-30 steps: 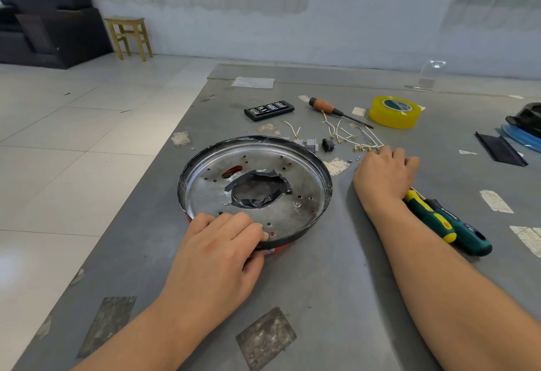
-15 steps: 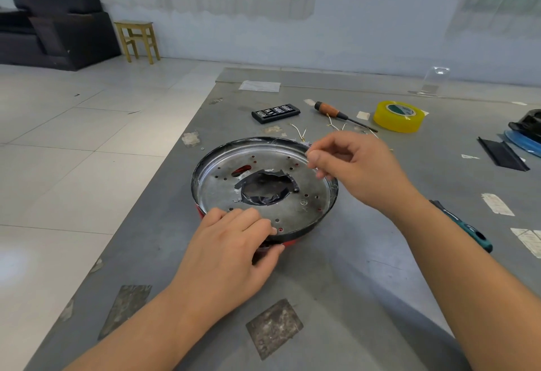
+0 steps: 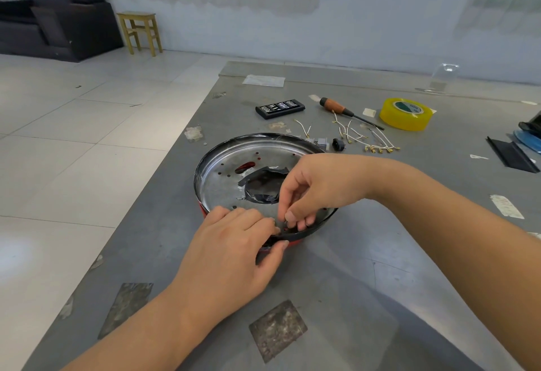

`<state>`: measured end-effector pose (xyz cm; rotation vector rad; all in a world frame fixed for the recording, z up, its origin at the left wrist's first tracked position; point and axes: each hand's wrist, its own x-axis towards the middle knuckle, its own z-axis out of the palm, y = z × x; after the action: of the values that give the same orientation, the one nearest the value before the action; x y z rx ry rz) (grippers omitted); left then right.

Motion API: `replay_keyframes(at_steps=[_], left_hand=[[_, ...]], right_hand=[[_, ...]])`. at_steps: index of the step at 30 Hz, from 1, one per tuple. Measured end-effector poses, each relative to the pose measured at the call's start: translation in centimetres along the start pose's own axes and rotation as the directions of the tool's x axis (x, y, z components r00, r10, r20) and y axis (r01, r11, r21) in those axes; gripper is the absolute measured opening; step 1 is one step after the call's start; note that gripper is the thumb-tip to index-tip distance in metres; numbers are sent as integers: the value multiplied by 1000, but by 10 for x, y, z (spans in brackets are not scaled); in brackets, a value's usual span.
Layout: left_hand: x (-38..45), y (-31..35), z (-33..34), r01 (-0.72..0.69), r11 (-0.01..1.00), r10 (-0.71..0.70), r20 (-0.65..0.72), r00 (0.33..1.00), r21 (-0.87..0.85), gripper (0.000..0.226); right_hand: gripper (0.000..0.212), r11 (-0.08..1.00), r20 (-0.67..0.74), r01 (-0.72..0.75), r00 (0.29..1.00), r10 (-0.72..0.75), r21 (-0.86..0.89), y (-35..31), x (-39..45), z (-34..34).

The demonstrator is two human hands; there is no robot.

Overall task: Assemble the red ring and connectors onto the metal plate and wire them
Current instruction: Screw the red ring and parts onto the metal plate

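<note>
my left hand (image 3: 234,249) grips the near rim of the metal plate (image 3: 225,177), fingers curled over the top and thumb pressed against the edge from below, where the red ring (image 3: 202,210) shows as a thin strip under the plate's near side. the plate lies on the counter (image 3: 351,282), a little left of middle. my right hand (image 3: 316,192) reaches across it with fingers bent down, pinching something very small just inside the near rim; i cannot tell what it is, though i'd guess a screw or some small fastener headed for one of the holes there. to do this well i'd hold the plate dead still with the left hand so plate and ring don't slip out of line, and lower the little part straight down rather than at a slant, feeling for the hole before letting go. it's easy to drop something that tiny through the dark, tape-edged opening (image 3: 265,186) in the middle, so i'd stay low and close to the surface. the white wires (image 3: 355,136) with brass ends and the small connectors (image 3: 322,143) lie just beyond the plate's far rim, not yet fitted, so most of the wiring looks to be ahead. the orange-handled screwdriver (image 3: 336,107) lies farther back, near the yellow tape roll (image 3: 405,114), within reach for tightening.
</note>
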<state>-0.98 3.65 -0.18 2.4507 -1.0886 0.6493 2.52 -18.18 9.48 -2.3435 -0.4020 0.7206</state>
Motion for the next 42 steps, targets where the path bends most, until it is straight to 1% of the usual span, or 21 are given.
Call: replay_keyframes(at_steps=[5,16,20,28,32,39,42], left_hand=[[0,-1,2,1,1000,-1,-13,1000,6,31],[-1,-1,4,-5,1000,5,-38,999,3,31],[-1,-1,5,-4,1000,4,-68,998,2,30],[-2,-2,8,4,1000,-5,-73,997,-10,29],[-4,-3,10,18,1000,-19,-89,996,-11,29],[-4,-6,11,35,997,-39,-54,998,-74,30],[-4,-6,11,41,996,-44,-36,998,-77,30]], right_hand=[[4,993,24,-22,999,25,-115,0,6,0],[2,992,8,-48,999,49,-115,3,11,2],[3,989,11,-60,998,62,-137,1,12,2],[4,981,6,-92,996,94,-173,-3,14,2],[6,981,27,-119,992,124,-154,-5,17,2],[10,977,36,-176,983,182,-120,-5,22,3],[7,975,37,-193,980,198,-110,-5,25,3]])
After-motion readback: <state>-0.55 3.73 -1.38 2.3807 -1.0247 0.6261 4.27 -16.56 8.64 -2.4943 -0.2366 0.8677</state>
